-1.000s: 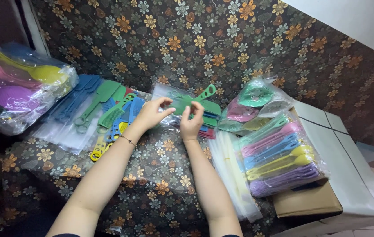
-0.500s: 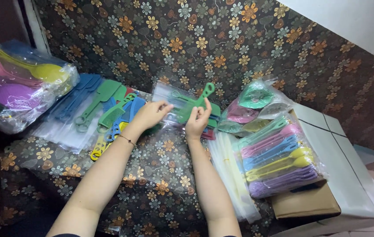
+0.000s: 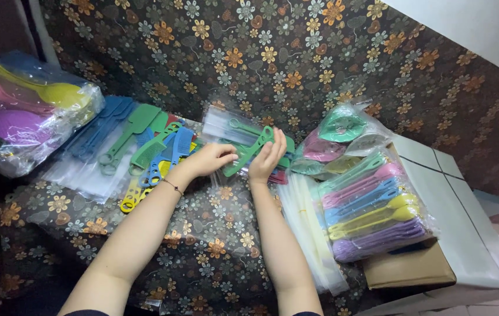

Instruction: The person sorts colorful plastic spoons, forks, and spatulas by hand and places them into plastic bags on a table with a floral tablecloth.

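Observation:
My left hand (image 3: 209,159) and my right hand (image 3: 266,159) meet at the middle of a floral cloth (image 3: 214,246). Between them they hold a green plastic comb (image 3: 250,151) with a ring handle, tilted up to the right. The comb lies over a clear plastic bag (image 3: 226,126) that holds more green pieces. A pile of loose combs (image 3: 150,149) in green, blue and yellow lies just left of my left hand, on a stack of clear bags (image 3: 82,175).
A big bag of coloured plastic spoons (image 3: 21,117) sits at the far left. At the right are a packed bundle of coloured combs (image 3: 372,205), bags of coloured pieces (image 3: 337,134), flat clear bags (image 3: 308,228), a brown box (image 3: 407,269) and a white box (image 3: 466,216).
The green comb has been lifted and tilted more upright between my hands. My right hand has opened flatter against it. My arms have hardly shifted.

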